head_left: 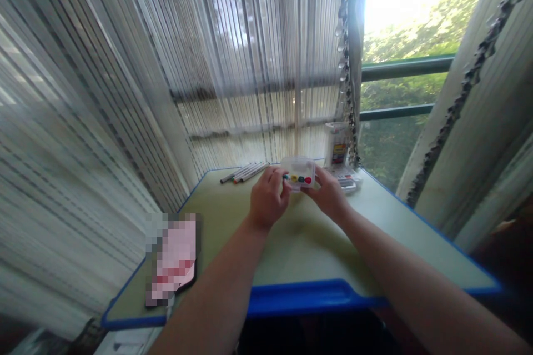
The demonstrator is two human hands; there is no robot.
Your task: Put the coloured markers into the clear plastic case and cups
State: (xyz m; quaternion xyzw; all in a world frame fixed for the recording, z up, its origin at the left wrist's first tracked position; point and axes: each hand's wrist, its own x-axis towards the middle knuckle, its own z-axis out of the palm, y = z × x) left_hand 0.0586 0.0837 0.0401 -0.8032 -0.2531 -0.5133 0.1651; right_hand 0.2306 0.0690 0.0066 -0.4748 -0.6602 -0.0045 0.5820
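Note:
A small clear plastic box (298, 169) with coloured marker caps showing along its front is held above the far middle of the desk. My left hand (268, 198) is closed on its left end, fingers curled at the row of caps. My right hand (328, 194) grips the box's right end from below and the side. Several grey markers (245, 173) lie on the desk just left of the box, apart from both hands.
The pale green desk (300, 244) has a blue rim. A phone (172, 259) lies at its near left corner. A white container (336, 145) and a flat packet (347, 180) stand at the far right. Striped curtains hang behind and left; an open window is right.

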